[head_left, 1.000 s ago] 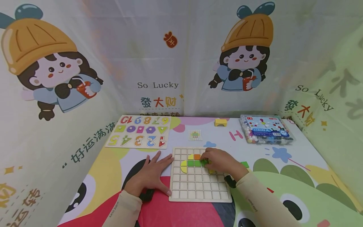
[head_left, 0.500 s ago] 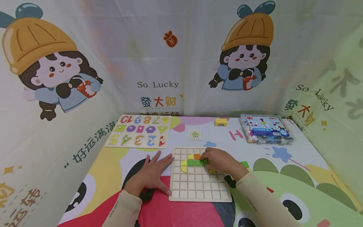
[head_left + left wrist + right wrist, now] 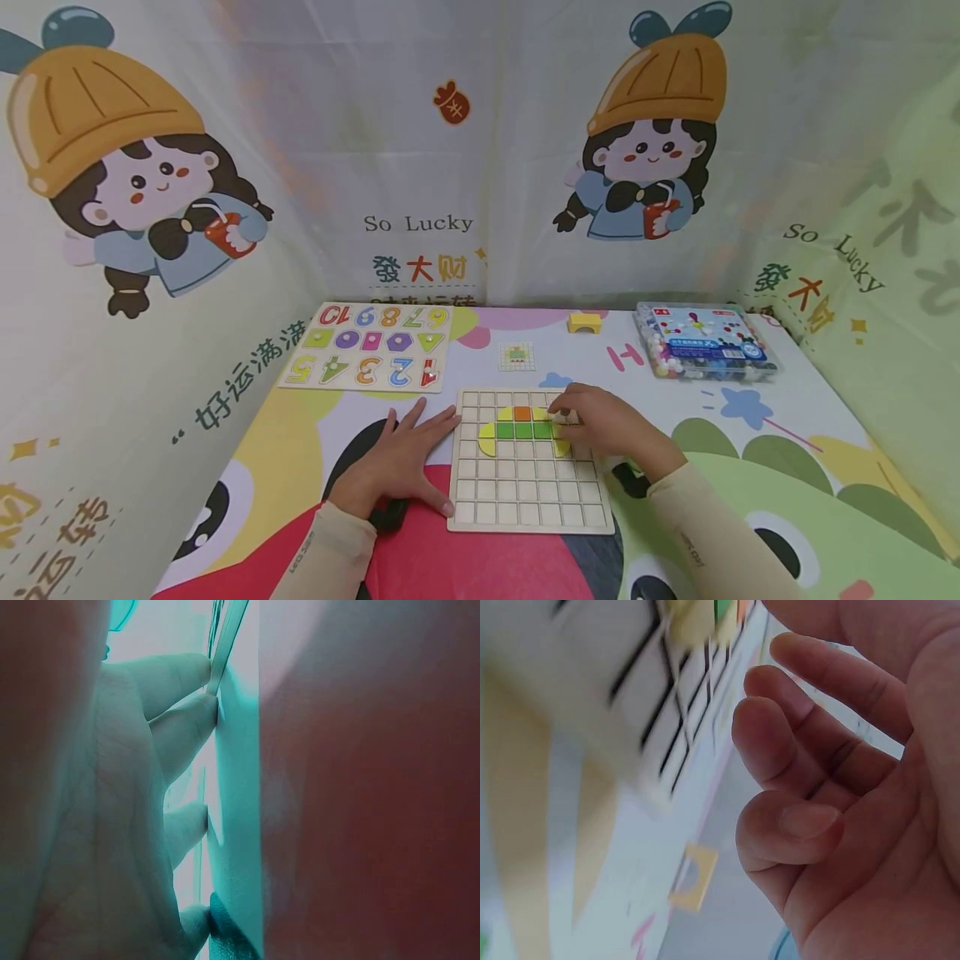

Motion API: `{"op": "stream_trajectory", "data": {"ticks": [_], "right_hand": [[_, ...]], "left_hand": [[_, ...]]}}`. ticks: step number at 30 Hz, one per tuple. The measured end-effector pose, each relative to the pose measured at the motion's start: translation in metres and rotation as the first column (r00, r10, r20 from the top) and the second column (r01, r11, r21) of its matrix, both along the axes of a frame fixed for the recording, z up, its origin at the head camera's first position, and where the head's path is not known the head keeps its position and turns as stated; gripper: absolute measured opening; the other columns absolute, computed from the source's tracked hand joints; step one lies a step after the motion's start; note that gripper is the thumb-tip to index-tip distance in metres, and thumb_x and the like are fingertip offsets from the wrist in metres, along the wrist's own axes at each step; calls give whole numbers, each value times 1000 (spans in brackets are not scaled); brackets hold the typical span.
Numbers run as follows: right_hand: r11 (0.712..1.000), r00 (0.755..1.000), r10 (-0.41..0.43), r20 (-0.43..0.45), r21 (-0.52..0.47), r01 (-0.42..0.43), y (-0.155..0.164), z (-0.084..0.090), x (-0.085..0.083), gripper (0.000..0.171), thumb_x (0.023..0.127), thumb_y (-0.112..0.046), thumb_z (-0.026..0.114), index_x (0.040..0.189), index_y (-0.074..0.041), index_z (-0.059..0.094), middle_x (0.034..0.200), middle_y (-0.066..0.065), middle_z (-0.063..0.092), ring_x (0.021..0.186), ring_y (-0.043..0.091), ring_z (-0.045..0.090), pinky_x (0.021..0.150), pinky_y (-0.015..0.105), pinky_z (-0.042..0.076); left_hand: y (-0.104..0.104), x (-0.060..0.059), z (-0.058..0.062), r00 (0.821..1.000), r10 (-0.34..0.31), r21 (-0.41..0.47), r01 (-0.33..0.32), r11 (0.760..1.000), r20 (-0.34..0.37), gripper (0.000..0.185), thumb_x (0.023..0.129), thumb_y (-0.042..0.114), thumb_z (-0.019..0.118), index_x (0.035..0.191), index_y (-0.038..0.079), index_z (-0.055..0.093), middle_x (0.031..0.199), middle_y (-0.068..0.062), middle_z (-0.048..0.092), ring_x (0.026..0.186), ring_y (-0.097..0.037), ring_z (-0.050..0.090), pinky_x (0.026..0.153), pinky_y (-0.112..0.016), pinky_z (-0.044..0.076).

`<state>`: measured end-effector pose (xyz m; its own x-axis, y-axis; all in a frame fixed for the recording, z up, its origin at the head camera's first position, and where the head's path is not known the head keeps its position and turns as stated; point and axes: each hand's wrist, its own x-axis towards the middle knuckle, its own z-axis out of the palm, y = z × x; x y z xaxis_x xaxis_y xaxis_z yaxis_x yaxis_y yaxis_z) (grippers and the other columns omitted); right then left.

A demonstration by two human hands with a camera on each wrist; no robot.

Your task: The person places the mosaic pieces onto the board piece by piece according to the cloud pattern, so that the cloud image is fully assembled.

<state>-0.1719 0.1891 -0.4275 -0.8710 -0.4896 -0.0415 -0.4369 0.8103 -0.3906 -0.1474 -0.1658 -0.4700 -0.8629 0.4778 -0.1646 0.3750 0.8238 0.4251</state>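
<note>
A wooden grid board lies on the table. Set into its upper part is a row of green square tiles, with an orange square above them and yellow curved pieces at both sides. My left hand lies with fingers spread, its fingertips and thumb at the board's left edge. Over the board's upper right hovers my right hand, partly covering the yellow pieces there. In the right wrist view its fingers are loosely bent with nothing between them.
Behind the board lies a small pattern card. A number and shape puzzle board is at the back left. Farther back stand a yellow arch block and a clear plastic box of small parts. A printed curtain surrounds the table.
My right hand has come off the last green tile and moved slightly right, uncovering the green row. Its sleeve and wrist now cover the loose green and red pieces. The left hand stays put.
</note>
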Motion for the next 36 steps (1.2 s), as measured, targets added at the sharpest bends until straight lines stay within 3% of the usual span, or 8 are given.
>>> {"op": "stream_trajectory", "data": {"ticks": [7, 18, 23, 29, 36], "right_hand": [[996, 997, -75, 15, -51, 76, 57, 3, 1, 28, 95, -17, 76, 122, -11, 76, 104, -1, 70, 80, 11, 54, 71, 28, 50], [990, 992, -119, 35, -70, 121, 124, -5, 12, 32, 94, -16, 80, 122, -4, 74, 105, 4, 72, 72, 6, 50, 63, 26, 48], [987, 989, -138, 48, -76, 141, 133, -15, 16, 33, 89, -17, 84, 119, -6, 75, 102, 1, 70, 80, 9, 52, 67, 27, 49], [987, 990, -138, -13, -84, 136, 135, -27, 20, 28, 87, -17, 87, 113, -13, 78, 107, 0, 71, 91, 10, 57, 78, 31, 54], [987, 990, -143, 3, -70, 143, 133, -27, 20, 29, 88, -20, 86, 114, -13, 78, 106, -2, 70, 85, 8, 53, 73, 27, 51]], "left_hand": [[-2, -2, -2, 1000, 0, -15, 0, 1000, -3, 129, 56, 72, 93, 166, 35, 36, 175, 12, 29, 167, -36, 6, 128, -75, 1], [0, -3, -1, 1000, 7, -7, -7, 1000, 8, 129, 56, 68, 94, 166, 35, 35, 175, 11, 29, 167, -37, 7, 128, -74, 1], [1, -2, 0, 1000, 5, -14, -5, 1000, 7, 130, 55, 70, 94, 166, 34, 35, 175, 11, 29, 167, -37, 6, 128, -75, 0], [2, -1, 2, 1000, -1, -15, 1, 1000, 6, 130, 56, 71, 94, 166, 32, 37, 175, 9, 30, 166, -39, 6, 127, -76, 0], [2, 0, 4, 1000, 0, 1, 0, 1000, 4, 129, 56, 70, 94, 165, 30, 39, 175, 9, 31, 166, -41, 6, 127, -77, 0]]}}
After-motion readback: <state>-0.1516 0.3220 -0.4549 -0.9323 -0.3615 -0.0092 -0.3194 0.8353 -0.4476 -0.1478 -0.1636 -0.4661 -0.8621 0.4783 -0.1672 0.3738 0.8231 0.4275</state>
